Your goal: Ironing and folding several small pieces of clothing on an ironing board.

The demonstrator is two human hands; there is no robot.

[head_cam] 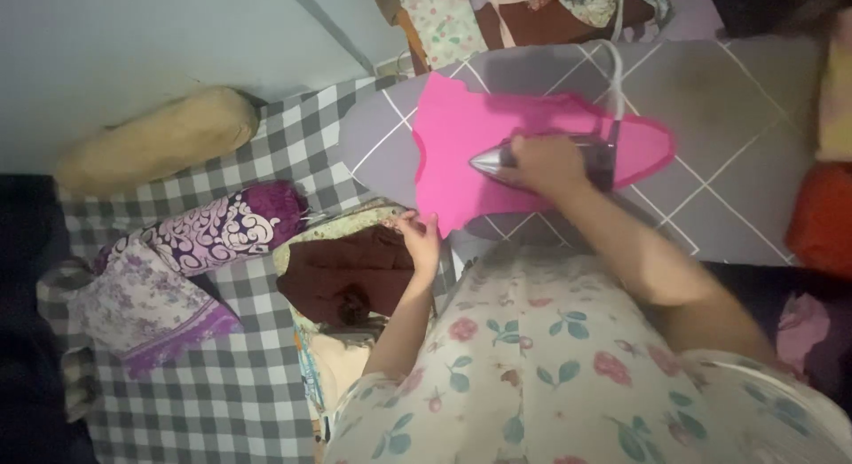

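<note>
Overhead, one iron (541,162) and one pink garment (461,153) are in view, both on a single ironing board (710,118) with a grey cover crossed by pale diagonal lines.

Right hand (546,165): grip closed around the iron's handle, fingers wrapped over the top. Only the iron's pointed metal tip shows ahead of the grip; the body is mostly hidden under the hand. One pale cord (616,82) rises from behind the grip and runs off toward the far edge of the board.

Left hand (420,236): fingers pinched shut on the near edge of the pink garment, just below and to the side of the iron grip.

Pink garment: bright, plain, spread flat under the iron. It extends past the grip on both sides, with a scalloped end beyond the iron tip and a rounded end behind the wrist. Its kind cannot be made out.

Beside the left grip, one dark maroon cloth (351,273) lies bunched on a pale printed fabric. Further out: two purple-and-white patterned pieces (222,233) (146,309) and one tan bolster (160,140), all on a grey-and-white checked sheet (231,402).

Cut off at the frame edges: a heap of floral clothes (524,11) beyond the board, and red and yellow fabric behind the right arm. The person's floral top fills the lower frame.
</note>
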